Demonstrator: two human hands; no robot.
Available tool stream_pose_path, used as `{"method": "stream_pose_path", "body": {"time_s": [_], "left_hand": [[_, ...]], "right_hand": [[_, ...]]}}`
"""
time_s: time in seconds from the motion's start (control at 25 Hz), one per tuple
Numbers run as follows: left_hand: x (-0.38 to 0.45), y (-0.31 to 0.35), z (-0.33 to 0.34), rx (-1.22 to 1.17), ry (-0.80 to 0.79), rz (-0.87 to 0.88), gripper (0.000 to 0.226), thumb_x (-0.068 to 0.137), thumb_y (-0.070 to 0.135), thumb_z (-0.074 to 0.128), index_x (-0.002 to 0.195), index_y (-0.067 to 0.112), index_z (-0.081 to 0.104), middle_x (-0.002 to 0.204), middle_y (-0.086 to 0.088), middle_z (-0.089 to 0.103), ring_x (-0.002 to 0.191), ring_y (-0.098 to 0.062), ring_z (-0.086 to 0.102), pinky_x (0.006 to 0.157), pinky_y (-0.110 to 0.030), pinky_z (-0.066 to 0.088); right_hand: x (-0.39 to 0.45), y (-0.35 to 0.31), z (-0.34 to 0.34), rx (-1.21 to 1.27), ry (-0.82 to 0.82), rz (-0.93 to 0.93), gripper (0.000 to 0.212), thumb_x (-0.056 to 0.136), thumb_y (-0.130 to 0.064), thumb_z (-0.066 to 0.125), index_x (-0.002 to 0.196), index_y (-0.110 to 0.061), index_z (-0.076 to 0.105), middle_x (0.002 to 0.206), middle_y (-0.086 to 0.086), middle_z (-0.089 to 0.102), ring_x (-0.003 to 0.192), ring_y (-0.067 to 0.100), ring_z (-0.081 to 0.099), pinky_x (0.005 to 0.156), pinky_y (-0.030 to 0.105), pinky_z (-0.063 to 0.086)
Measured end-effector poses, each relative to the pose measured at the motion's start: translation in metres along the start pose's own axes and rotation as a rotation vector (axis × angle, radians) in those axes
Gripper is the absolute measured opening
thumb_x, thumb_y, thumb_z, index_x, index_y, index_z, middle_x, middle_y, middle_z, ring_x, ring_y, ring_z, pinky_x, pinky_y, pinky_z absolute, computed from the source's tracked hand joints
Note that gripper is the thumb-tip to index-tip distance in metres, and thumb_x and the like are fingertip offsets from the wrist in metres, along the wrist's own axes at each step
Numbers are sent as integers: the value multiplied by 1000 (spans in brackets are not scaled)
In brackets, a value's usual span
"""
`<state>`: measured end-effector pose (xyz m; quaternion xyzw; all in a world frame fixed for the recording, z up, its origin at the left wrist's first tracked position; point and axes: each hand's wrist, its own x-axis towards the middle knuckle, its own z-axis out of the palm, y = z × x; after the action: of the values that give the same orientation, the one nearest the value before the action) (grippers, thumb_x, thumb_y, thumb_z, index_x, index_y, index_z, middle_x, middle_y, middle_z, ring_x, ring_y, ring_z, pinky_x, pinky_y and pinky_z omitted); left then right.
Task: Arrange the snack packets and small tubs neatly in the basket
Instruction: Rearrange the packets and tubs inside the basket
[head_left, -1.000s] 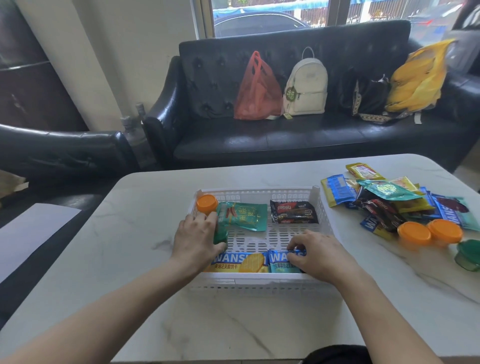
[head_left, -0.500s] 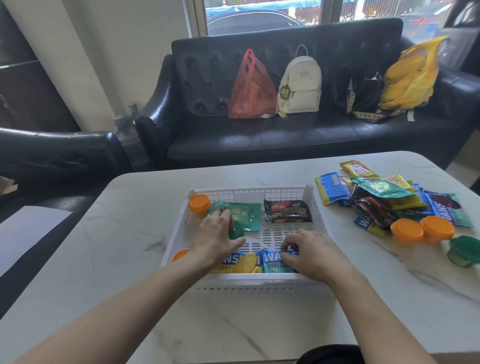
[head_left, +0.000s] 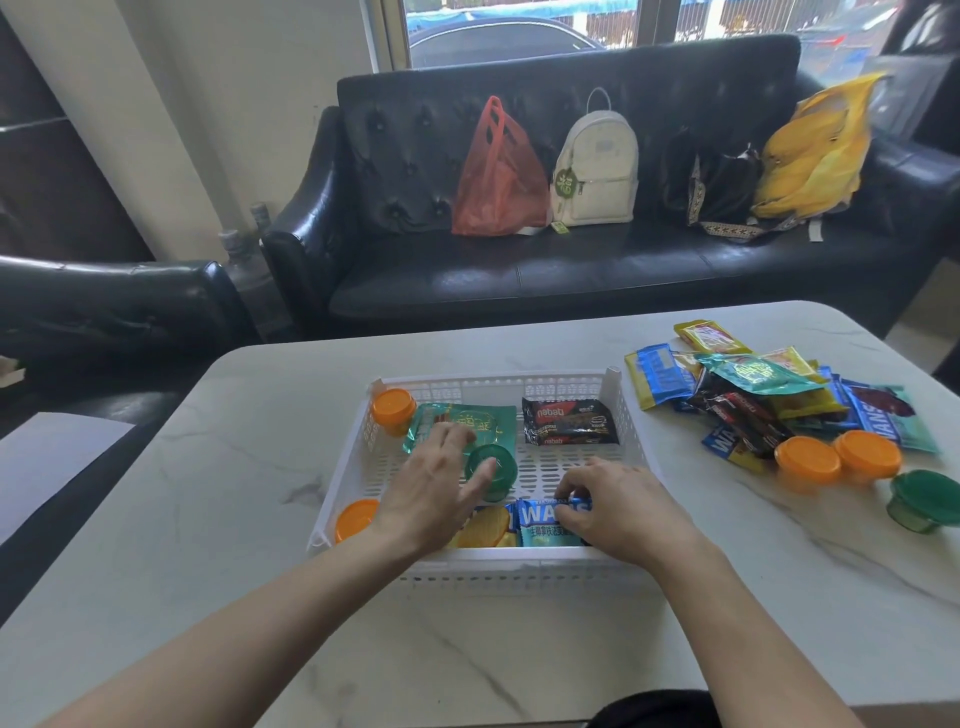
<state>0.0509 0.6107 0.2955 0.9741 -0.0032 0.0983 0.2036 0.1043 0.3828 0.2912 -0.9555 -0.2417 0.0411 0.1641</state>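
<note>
Basket: we had the white perforated plastic basket (head_left: 631, 415) sitting mid-way on the pale marble-look surface (head_left: 208, 519), long side facing us.

Left hand: our left hand (head_left: 434, 491) was inside the basket with fingers mostly straight and spread, thumb touching the side of the small green-lidded tub (head_left: 492, 470). Fingertips lay over the teal foil snack packet (head_left: 467, 423). We wouldn't call it a real grip.

Right hand: our right hand (head_left: 618, 506) had its fingers curled onto the top edge of the blue "WANS" biscuit packet (head_left: 545, 525) at the near wall, pinching it.

In the basket: one orange-lidded tub (head_left: 393, 410) in the far left corner, another orange-lidded tub (head_left: 356, 519) in the near left corner. The teal packet lay flat along the far side, with the black and red wafer packet (head_left: 569, 428) just beside it on the right. A yellow biscuit packet (head_left: 485, 527) sat next to the blue one, partly under our left hand.

Still outside: a loose pile of mixed snack packets (head_left: 753, 395) on the right of the surface, with two orange-lidded tubs (head_left: 836, 460) touching each other in front of it, and a green tub (head_left: 922, 501) nearer the right edge.

Background: black leather sofa (head_left: 519, 280) with a red plastic bag (head_left: 496, 176), a white backpack (head_left: 597, 166) and a yellow bag (head_left: 815, 150).
</note>
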Motion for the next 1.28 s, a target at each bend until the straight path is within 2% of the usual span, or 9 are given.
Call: {"method": "stream_pose_path", "body": {"time_s": [0.08, 0.16, 0.32, 0.4, 0.56, 0.68, 0.88, 1.0, 1.28], "left_hand": [[2, -15, -6, 131, -32, -105, 54, 101, 50, 29, 140, 16, 42, 150, -8, 41, 136, -23, 40, 112, -37, 35], [4, -26, -10, 182, -140, -214, 61, 102, 52, 19, 146, 16, 38, 156, -12, 34, 144, -25, 30, 119, -42, 25], [2, -26, -8, 196, -212, -184, 66, 99, 58, 10, 140, 22, 48, 136, -8, 54, 124, -24, 48, 106, -43, 39], [2, -23, -9, 219, -212, -171, 66, 99, 59, 11, 140, 24, 49, 133, -6, 53, 121, -23, 47, 104, -43, 39], [-5, -27, -19, 293, -154, -123, 56, 100, 54, 21, 142, 24, 43, 139, -5, 47, 127, -22, 42, 107, -41, 36], [-26, -45, -40, 341, -73, -58, 47, 98, 54, 33, 132, 26, 50, 133, 0, 52, 118, -20, 47, 100, -36, 40], [-61, -73, -64, 276, -149, -7, 46, 85, 66, 47, 123, 39, 48, 124, 13, 49, 113, -10, 40, 96, -25, 42], [-66, -77, -66, 240, -136, 31, 41, 84, 67, 53, 116, 43, 47, 121, 18, 51, 110, -5, 40, 91, -20, 42], [-42, -72, -55, 145, 7, 13, 26, 88, 42, 67, 108, 29, 57, 115, 5, 66, 104, -16, 50, 84, -30, 50]], "right_hand": [[0, 0, 0, -2, 1, 0, 28, 84, -55, 56, 104, -39, 66, 104, -13, 61, 100, 13, 56, 90, 33, 39], [0, 0, 0, -3, 2, 3, 28, 84, -55, 55, 103, -39, 67, 103, -13, 62, 101, 14, 57, 89, 32, 39], [-1, -1, -1, 1, 1, 6, 28, 84, -55, 56, 105, -40, 67, 105, -13, 63, 100, 14, 57, 88, 32, 39], [-1, -2, -2, 2, -2, 9, 28, 84, -56, 56, 105, -40, 67, 106, -14, 63, 99, 14, 56, 88, 32, 40], [-2, -1, -2, 10, -10, 18, 28, 84, -55, 56, 105, -40, 66, 105, -14, 62, 99, 15, 56, 89, 33, 41], [-1, -2, -2, 11, -4, 15, 27, 84, -55, 56, 104, -40, 67, 105, -14, 63, 92, 13, 53, 89, 33, 42], [0, -2, -2, 5, -5, 14, 28, 84, -56, 57, 105, -40, 68, 106, -13, 65, 87, 10, 49, 86, 32, 42], [-1, -2, -3, 4, -9, 17, 28, 85, -56, 57, 106, -41, 68, 107, -14, 65, 87, 10, 48, 85, 32, 43], [-1, -2, -1, -10, -13, 21, 29, 84, -57, 55, 106, -42, 67, 105, -14, 64, 94, 13, 55, 81, 31, 39]]}}
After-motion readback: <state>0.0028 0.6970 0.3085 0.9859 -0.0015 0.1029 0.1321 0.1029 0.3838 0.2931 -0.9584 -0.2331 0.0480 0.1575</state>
